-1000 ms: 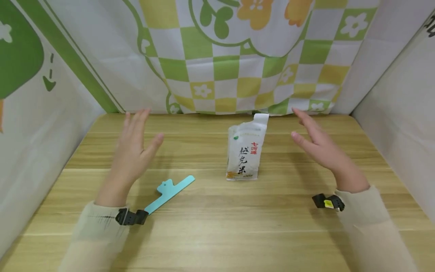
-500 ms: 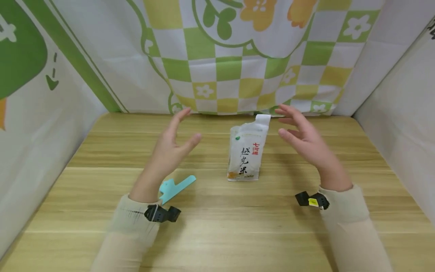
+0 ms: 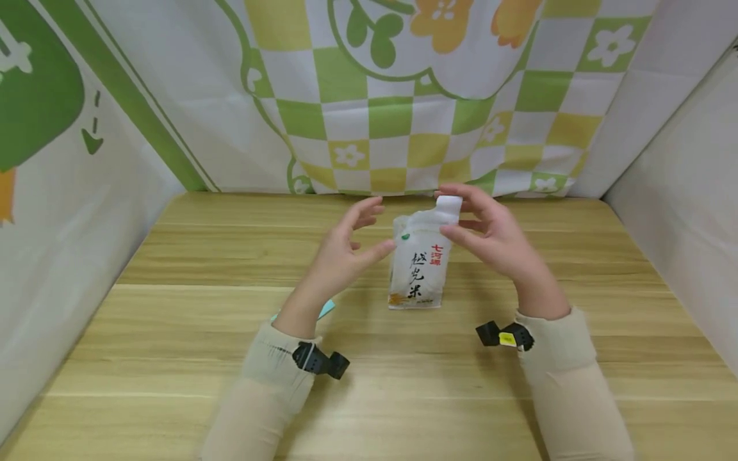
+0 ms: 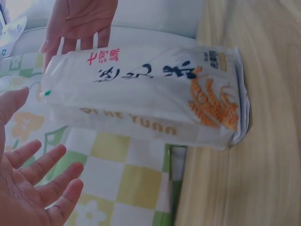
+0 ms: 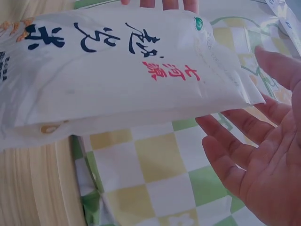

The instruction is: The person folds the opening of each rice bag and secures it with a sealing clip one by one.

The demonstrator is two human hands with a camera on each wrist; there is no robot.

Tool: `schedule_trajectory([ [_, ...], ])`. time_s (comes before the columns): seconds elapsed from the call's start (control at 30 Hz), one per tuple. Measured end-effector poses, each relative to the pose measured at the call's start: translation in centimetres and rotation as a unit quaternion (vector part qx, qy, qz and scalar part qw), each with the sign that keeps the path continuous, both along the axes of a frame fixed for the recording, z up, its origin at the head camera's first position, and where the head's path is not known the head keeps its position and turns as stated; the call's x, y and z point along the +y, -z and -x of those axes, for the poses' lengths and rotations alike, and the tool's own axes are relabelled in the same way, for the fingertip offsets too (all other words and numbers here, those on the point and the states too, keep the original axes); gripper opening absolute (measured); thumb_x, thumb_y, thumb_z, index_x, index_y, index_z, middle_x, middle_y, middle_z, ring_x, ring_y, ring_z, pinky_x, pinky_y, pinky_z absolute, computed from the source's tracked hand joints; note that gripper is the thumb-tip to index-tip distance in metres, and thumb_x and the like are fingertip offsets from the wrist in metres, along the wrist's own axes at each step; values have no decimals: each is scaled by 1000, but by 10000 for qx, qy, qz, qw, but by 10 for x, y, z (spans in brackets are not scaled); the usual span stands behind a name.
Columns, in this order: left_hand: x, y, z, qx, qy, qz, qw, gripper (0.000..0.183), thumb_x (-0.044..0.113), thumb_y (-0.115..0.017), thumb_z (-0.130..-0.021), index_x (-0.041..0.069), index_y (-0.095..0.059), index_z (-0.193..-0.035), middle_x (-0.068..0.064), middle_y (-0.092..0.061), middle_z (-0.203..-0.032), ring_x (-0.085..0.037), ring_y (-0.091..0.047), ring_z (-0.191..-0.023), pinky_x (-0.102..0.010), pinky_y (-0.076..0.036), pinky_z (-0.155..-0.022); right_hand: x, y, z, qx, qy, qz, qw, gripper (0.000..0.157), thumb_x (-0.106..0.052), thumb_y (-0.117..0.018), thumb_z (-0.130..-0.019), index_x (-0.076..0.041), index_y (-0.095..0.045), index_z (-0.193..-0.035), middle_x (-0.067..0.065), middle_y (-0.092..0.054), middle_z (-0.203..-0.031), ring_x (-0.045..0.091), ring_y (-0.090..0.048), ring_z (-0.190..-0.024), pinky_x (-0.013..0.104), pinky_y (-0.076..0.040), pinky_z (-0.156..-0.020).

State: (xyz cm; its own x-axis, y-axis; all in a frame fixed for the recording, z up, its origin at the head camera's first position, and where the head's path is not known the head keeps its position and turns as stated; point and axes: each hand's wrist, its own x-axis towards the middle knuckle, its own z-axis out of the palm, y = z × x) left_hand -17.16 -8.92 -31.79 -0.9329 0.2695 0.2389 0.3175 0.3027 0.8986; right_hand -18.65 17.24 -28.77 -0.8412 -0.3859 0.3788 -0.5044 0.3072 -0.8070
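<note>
A white rice bag (image 3: 418, 266) with black and red characters stands upright on the table, its top folded into a strip at the right. My left hand (image 3: 341, 253) is at the bag's left side, thumb close to its edge, fingers spread and loosely bent. In the left wrist view a gap shows between those fingers (image 4: 56, 188) and the bag. At the upper right of the bag is my right hand (image 3: 492, 238), thumb in front and fingers behind the top strip. The right wrist view shows that hand's fingers (image 5: 235, 141) relaxed around the bag's top, not gripping.
A light-blue sealing clip (image 3: 327, 310) lies on the wooden table (image 3: 144, 346), mostly hidden under my left wrist. A checkered cloth (image 3: 392, 115) hangs behind the table's back edge. White cloth walls stand at both sides.
Both hands have moved inward from the two sides toward the bag. My left forearm has come over the clip and covers most of it. The bag stands where it was.
</note>
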Motion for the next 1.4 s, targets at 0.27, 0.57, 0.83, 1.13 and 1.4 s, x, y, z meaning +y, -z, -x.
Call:
schedule_trajectory([
  [0.27,15,10,10,-244,154,-192,9994,64,25,-74,-91,22,-44,-147,-4,-52,-147,-30,-50,-134,-57,-46,-101,-9,6,6,10,-137,430,9990,44,7,-65,-90,6,-52,-132,3,-66,-123,9,-64,-104,24,-57,-84],
  [0.57,25,11,7,-438,118,-14,9990,54,29,-71,-93,22,-51,-142,-3,-63,-134,-23,-56,-125,-49,-50,-98,-10,13,9,-323,72,703,9970,29,7,-61,-93,12,-52,-120,-18,-67,-99,7,-67,-89,23,-59,-73],
  [0.83,30,13,9,-269,96,-241,9993,41,25,-72,-93,16,-60,-130,-7,-70,-121,-25,-64,-111,-36,-57,-85,-15,16,9,-607,212,1193,9908,20,6,-63,-93,7,-55,-111,-10,-68,-90,7,-66,-80,23,-58,-71],
  [1.13,32,16,10,-211,-105,-258,9994,33,24,-73,-92,13,-66,-122,-7,-74,-115,-21,-69,-103,-31,-58,-80,-23,23,9,-1129,296,1456,9824,13,0,-63,-95,-11,-68,-100,-11,-71,-92,6,-65,-80,21,-56,-72],
  [1.4,35,18,11,-158,-422,-535,9976,23,17,-73,-92,7,-71,-112,-11,-76,-108,-21,-72,-97,-26,-55,-72,-24,26,11,-1023,41,1864,9771,26,4,-63,-93,-20,-73,-94,-8,-73,-93,7,-65,-82,21,-54,-70],
])
